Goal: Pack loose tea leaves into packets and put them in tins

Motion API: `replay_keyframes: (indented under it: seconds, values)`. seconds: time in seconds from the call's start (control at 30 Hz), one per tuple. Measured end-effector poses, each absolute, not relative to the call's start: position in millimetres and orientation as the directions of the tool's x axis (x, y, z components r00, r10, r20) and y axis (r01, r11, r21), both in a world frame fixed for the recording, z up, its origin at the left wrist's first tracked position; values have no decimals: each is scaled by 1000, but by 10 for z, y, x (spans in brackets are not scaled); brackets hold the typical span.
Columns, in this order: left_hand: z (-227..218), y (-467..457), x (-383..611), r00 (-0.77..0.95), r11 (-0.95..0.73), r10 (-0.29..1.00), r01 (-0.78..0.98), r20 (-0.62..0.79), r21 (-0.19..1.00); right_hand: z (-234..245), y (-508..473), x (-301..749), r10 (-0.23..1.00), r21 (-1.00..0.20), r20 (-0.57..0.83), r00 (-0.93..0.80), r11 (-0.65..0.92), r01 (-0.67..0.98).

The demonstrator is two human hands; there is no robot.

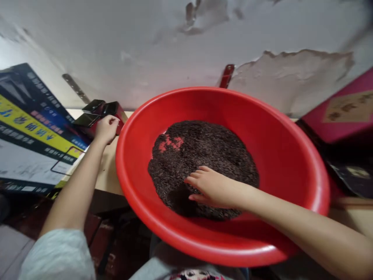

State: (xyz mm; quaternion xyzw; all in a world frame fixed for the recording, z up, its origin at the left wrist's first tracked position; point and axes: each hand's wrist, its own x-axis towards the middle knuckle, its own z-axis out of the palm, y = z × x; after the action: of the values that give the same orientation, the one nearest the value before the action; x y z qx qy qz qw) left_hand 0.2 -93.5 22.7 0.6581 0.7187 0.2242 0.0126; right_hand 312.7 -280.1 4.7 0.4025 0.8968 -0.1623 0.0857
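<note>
A big red plastic basin (279,151) holds a layer of dark, loose, dry flakes (210,144) that look like tea leaves, though their kind is not sure. My right hand (211,186) is just over the flakes near the basin's middle, fingers bent and apart from the thumb, with nothing visible in it. My left hand (107,130) is left of the basin with its fingers curled in. Beside it are small dark, shiny boxes (94,107); whether it holds anything is hidden. A patch of the basin's red bottom shows through the flakes.
Large printed cartons (37,124) stand at the left. A pink box (344,109) and a dark package (352,175) sit at the right. A pale tabletop (110,171) supports the basin, against a wall (157,50) with peeling paint.
</note>
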Motion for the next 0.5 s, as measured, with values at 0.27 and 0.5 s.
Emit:
replay_keyframes:
  seconds: [0.27, 0.5]
  values:
    - [-235, -357, -526, -214, 220, 948, 975, 235, -2, -32, -2560, 3259, 775, -351, -264, -573, 477, 806]
    - [-199, 81, -503, -177, 199, 971, 971, 164, -133, 18, -2499, 3295, 789, -400, -347, -506, 363, 841]
